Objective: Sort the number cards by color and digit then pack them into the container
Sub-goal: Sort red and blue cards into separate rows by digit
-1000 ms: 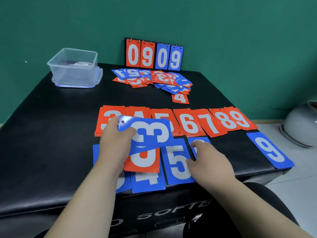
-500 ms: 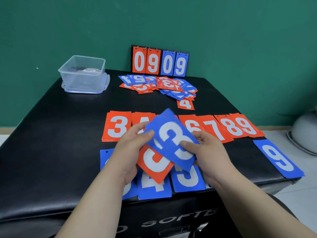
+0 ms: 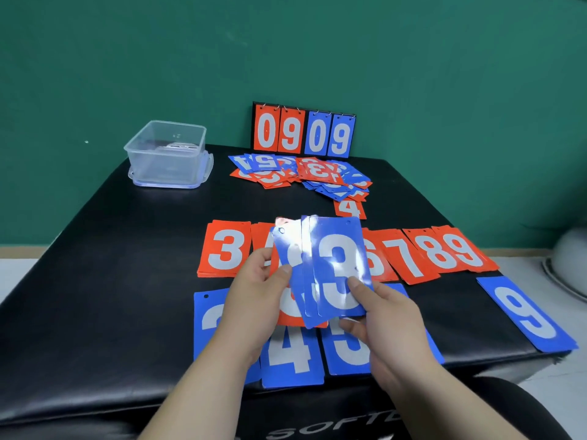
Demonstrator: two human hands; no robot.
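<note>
Both hands hold a fanned stack of number cards upright above the table. The front card is a blue 3 (image 3: 340,268); more blue cards and a red one sit behind it. My left hand (image 3: 257,300) grips the stack's left edge, my right hand (image 3: 384,315) its lower right corner. A row of red piles runs behind: red 3 (image 3: 224,252), then 7 (image 3: 405,258), 8 and 9 (image 3: 460,252). Blue cards lie in front: blue 4 (image 3: 292,357), blue 5 (image 3: 344,350), blue 9 (image 3: 527,315). An unsorted card heap (image 3: 301,176) lies at the back. The clear plastic container (image 3: 166,154) stands back left.
A scoreboard stand (image 3: 303,130) showing 0909 leans on the green wall behind the heap. The black padded table (image 3: 95,281) drops off at the right edge, beside a grey round object (image 3: 568,262) on the floor. A single red 4 (image 3: 349,209) lies apart from the heap.
The stack has been lifted and turned upright, and fanned out. My right hand has come off the table and taken hold of the blue 3 at its lower corner.
</note>
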